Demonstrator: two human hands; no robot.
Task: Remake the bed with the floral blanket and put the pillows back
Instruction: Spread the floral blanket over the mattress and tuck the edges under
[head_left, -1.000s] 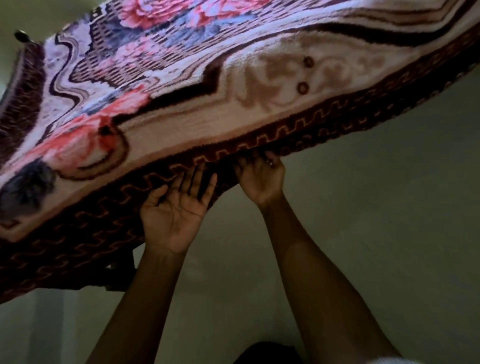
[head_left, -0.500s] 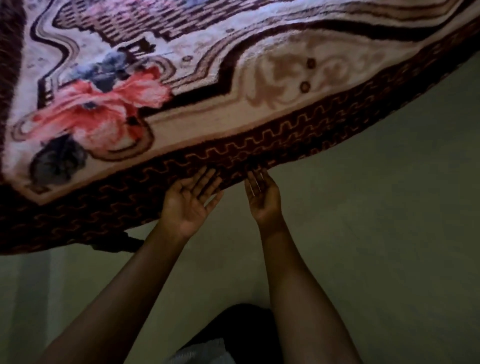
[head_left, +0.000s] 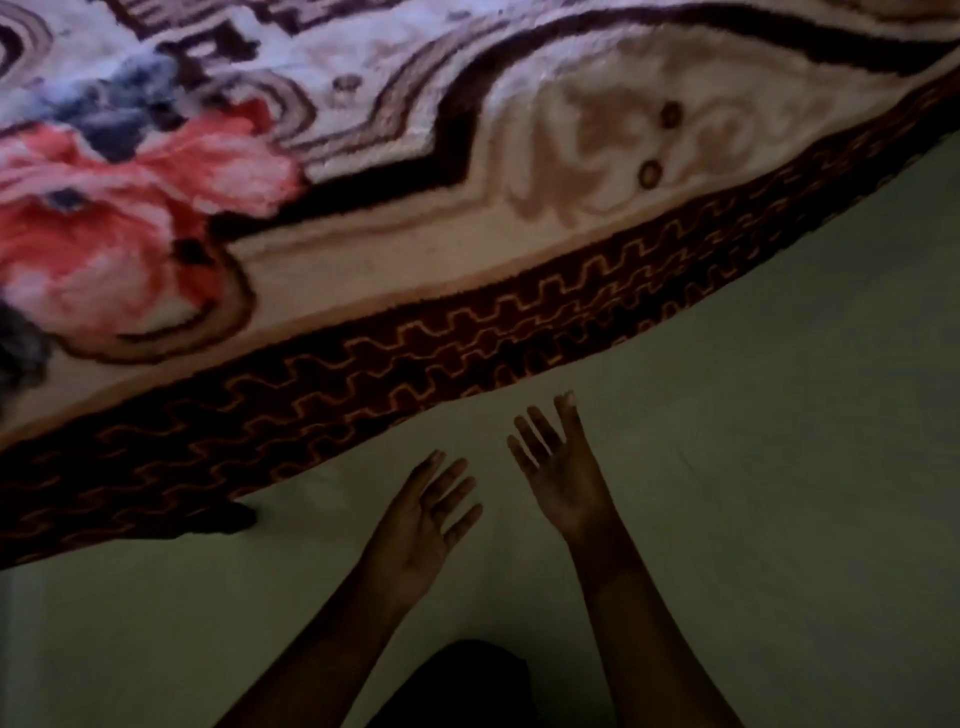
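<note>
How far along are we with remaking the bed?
Done: the floral blanket looks spread out, pattern up. In hand: nothing; the left hand and right hand are open, clear of its dark border. Left: the pillows, none in view.

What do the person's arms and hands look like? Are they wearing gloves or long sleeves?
No gloves and no long sleeves. The left hand and right hand are bare. The left forearm and right forearm are bare too, as far as the picture shows. No watch or bracelet shows on either wrist. The light is dim, so a small ring would be hard to tell.
</note>
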